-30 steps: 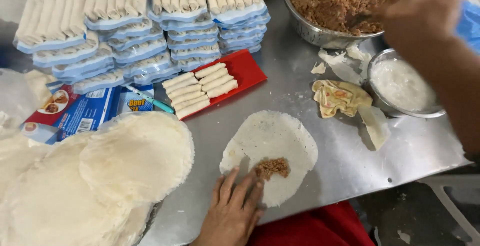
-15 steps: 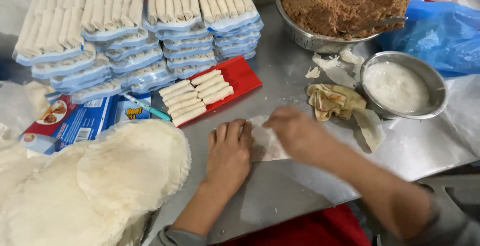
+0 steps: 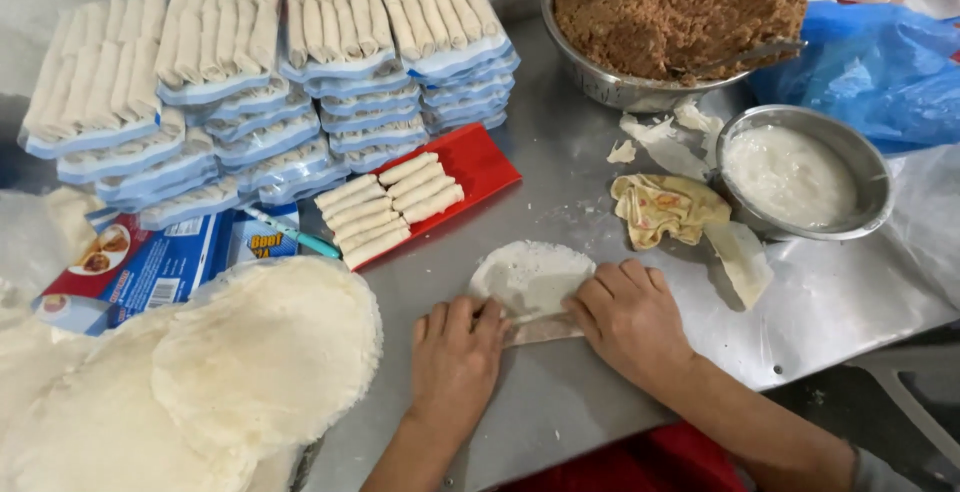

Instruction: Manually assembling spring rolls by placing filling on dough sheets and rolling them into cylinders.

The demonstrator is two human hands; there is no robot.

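While both hands press flat on the steel worktop (image 3: 600, 132), a thin round white pastry wrapper (image 3: 530, 277) lies between them, its near edge folded over into a roll. Left hand (image 3: 455, 357), at 7 o'clock of the wrapper: fingers extended, tips resting on the rolled edge, nothing clenched. Right hand (image 3: 630, 317), at 4 o'clock of the wrapper: fingers curled lightly over the same rolled edge, pressing rather than gripping. The wrapper sits near the front edge of the worktop, roughly at centre.

At 11 o'clock of the wrapper, a flat red rectangular tray (image 3: 470, 162) holds two short rows of pale finished rolls (image 3: 390, 207). Beyond it, at 10 to 11 o'clock, stand stacks of clear-wrapped trays of rolls (image 3: 270, 62). At 9 o'clock, a heap of loose round white wrappers (image 3: 200, 382) lies at the left, with a blue and red printed carton (image 3: 150, 262) just behind it. At 1 o'clock, a large steel bowl of brown minced filling (image 3: 680, 12). At 2 o'clock, a smaller steel bowl of white paste (image 3: 800, 172), and just beside it a crumpled yellowish cloth (image 3: 665, 207). A blue plastic bag (image 3: 880, 62) lies behind the smaller bowl.
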